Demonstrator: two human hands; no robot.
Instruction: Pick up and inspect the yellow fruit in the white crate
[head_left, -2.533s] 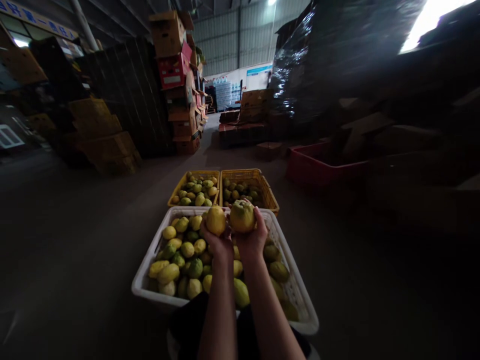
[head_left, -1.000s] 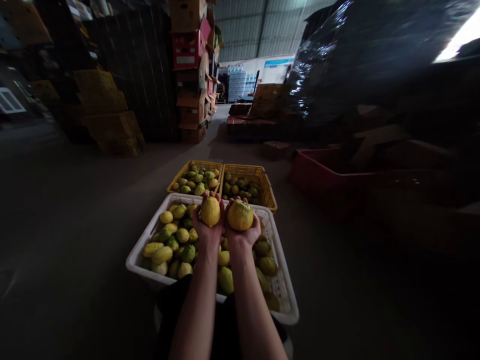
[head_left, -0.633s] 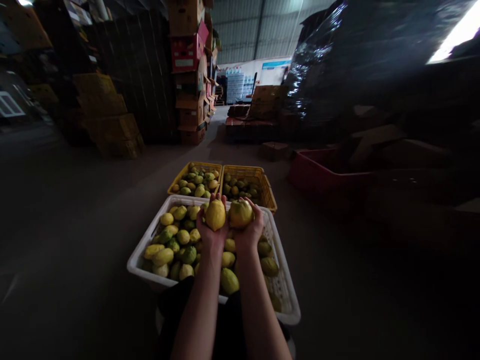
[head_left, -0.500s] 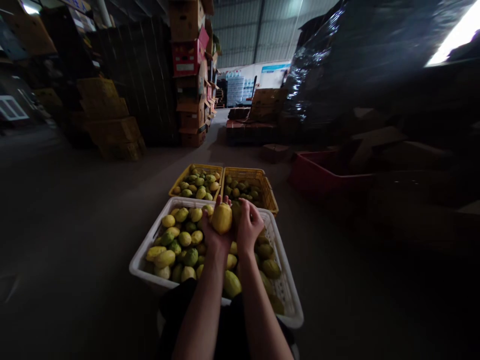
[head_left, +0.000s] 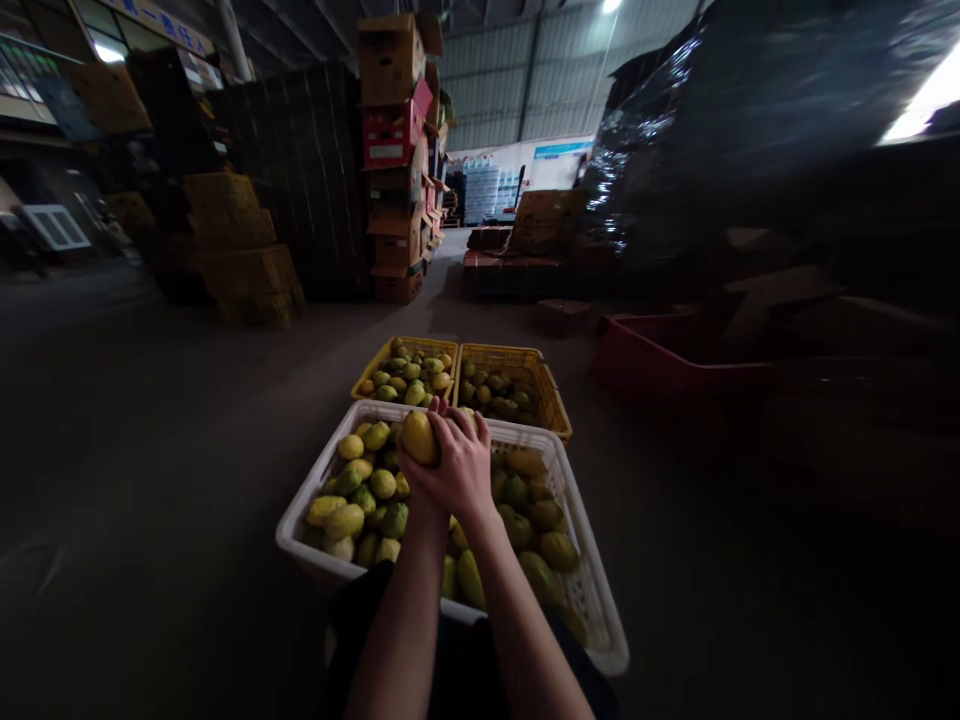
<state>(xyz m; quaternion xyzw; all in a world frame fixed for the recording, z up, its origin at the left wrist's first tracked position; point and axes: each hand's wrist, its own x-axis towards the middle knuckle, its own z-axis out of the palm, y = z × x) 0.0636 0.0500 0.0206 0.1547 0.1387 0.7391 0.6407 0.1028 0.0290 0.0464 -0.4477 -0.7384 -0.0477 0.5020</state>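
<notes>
A yellow papaya is held up above the front crate, between my two hands. My left hand is closed around it from beneath, its palm mostly hidden and its fingertips showing behind the fruit. Over the left hand lies my right hand, its fingers bent and pressed against the right side of the papaya. Below both hands stands a white plastic crate with many yellow and green papayas inside. The left part of the crate holds yellower fruit, the right part darker green fruit.
Two yellow crates with papayas stand just beyond the white one. On the right is a red bin beside loose cardboard. Stacked cartons rise behind, and a plastic-wrapped stack stands at the right.
My right hand has moved left from beside the left hand to lie over it and the papaya. The papaya has turned and shifted slightly left. The view has shifted a little.
</notes>
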